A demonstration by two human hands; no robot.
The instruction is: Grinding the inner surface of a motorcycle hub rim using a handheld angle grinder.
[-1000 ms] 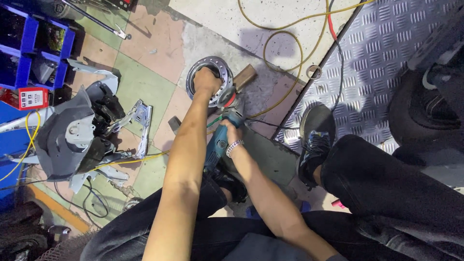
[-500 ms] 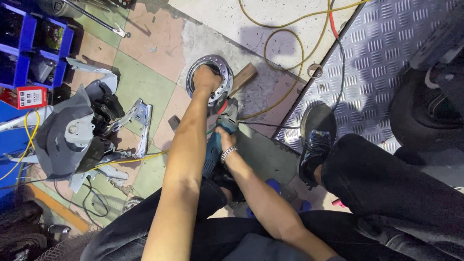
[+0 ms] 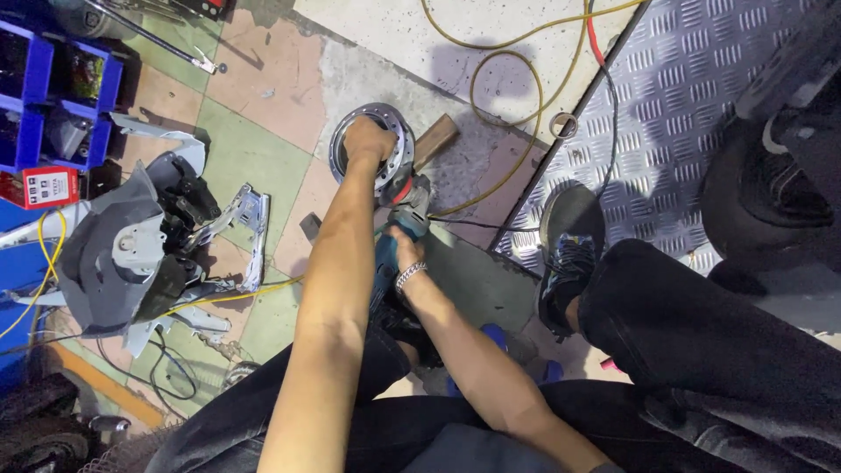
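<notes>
A round metal brake disc with holes lies on the floor, propped against a wooden block. My left hand presses down on the disc's middle and grips it. My right hand, with a silver bracelet at the wrist, is closed around the body of a teal angle grinder. The grinder's head sits at the disc's lower right edge. Whether its wheel touches the metal is hidden by the tool and my arm.
Grey scooter body panels and a bracket lie at the left, beside blue parts bins. Yellow hose loops over the concrete. A checker-plate ramp lies at the right, with my black shoe at its edge.
My right hand with the grinder has shifted slightly along the disc's lower edge. My left hand stays pressed on the disc.
</notes>
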